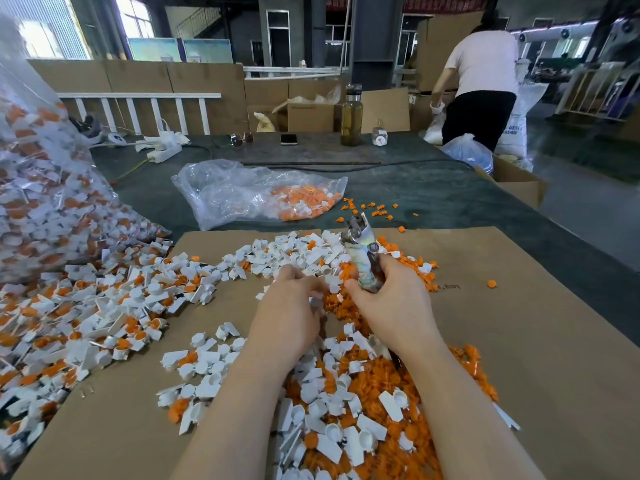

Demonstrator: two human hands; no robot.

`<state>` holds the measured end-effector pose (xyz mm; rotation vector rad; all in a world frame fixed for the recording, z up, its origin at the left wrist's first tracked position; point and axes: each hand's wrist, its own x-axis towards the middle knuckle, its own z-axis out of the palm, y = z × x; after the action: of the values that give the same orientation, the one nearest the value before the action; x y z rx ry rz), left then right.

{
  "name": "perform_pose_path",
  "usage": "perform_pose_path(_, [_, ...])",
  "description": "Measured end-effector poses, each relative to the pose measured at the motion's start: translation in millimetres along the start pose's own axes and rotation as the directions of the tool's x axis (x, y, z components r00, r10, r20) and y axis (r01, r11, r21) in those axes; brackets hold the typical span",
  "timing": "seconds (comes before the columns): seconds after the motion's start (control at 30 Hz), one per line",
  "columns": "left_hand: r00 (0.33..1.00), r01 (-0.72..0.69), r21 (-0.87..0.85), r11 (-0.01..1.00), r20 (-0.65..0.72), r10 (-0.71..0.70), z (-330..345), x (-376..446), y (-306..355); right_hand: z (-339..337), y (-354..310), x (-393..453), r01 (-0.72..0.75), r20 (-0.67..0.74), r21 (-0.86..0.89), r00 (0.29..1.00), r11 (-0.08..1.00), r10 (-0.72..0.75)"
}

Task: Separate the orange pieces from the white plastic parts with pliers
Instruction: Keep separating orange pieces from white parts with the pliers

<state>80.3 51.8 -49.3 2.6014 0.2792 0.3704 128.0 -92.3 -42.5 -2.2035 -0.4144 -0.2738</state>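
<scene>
My right hand (388, 299) grips the taped handles of a pair of pliers (360, 244), whose metal jaws point up and away over the pile. My left hand (291, 303) sits just left of it with fingers curled, pinching a small part (313, 301) that is blurred and mostly hidden. White plastic parts with orange inserts (114, 306) lie heaped on the cardboard sheet (519, 341) to the left. A mixed heap of loose orange pieces and white parts (363, 410) lies between my forearms.
A large clear bag of unsorted parts (41, 188) leans at the left. A smaller clear bag (256, 194) lies beyond the cardboard, with stray orange pieces (374, 209) beside it. A bottle (351, 116), phone (288, 138) and glasses (241, 138) stand at the far edge. A person (481, 84) bends at the back right.
</scene>
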Motion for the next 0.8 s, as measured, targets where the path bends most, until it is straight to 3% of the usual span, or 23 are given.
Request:
perform_pose_path(0.33, [0.988, 0.143, 0.027, 0.989, -0.065, -0.141, -5.1, 0.7, -1.7, 1.2, 3.4, 0.5, 0.036, -0.001, -0.012, 0.999, 0.999, -0.036])
perform_pose_path(0.4, [0.984, 0.159, -0.064, 0.985, -0.073, -0.164, -4.8, 1.0, -0.7, 2.2, 3.8, 0.6, 0.043, 0.008, -0.024, 0.999, 0.999, -0.043])
perform_pose_path(0.5, [0.972, 0.178, -0.345, 0.922, -0.081, -0.218, -6.8, -0.2, 2.2, 2.2, 4.0, 0.9, 0.048, -0.010, -0.019, 0.999, 0.999, -0.048])
perform_pose_path(0.57, [0.967, 0.177, -0.581, 0.794, -0.046, -0.249, -9.9, -1.1, 3.6, 1.9, 4.5, 0.7, 0.054, -0.021, -0.009, 0.998, 0.999, -0.054])
perform_pose_path(0.63, [0.958, 0.221, -0.810, 0.544, 0.077, -0.275, -14.6, -3.0, 7.1, 1.7, 4.7, 0.3, 0.056, -0.026, -0.003, 0.998, 0.998, -0.056])
perform_pose_path(0.7, [0.949, 0.261, -0.899, 0.351, 0.172, -0.266, -18.7, -3.8, 9.4, 1.4, 4.3, 0.2, 0.056, -0.028, 0.000, 0.998, 0.998, -0.056])
perform_pose_path(0.8, [0.944, 0.284, -0.941, 0.183, 0.242, -0.223, -22.2, -3.3, 7.5, 0.8, 2.9, -0.1, 0.063, -0.038, 0.019, 0.997, 0.998, -0.062])
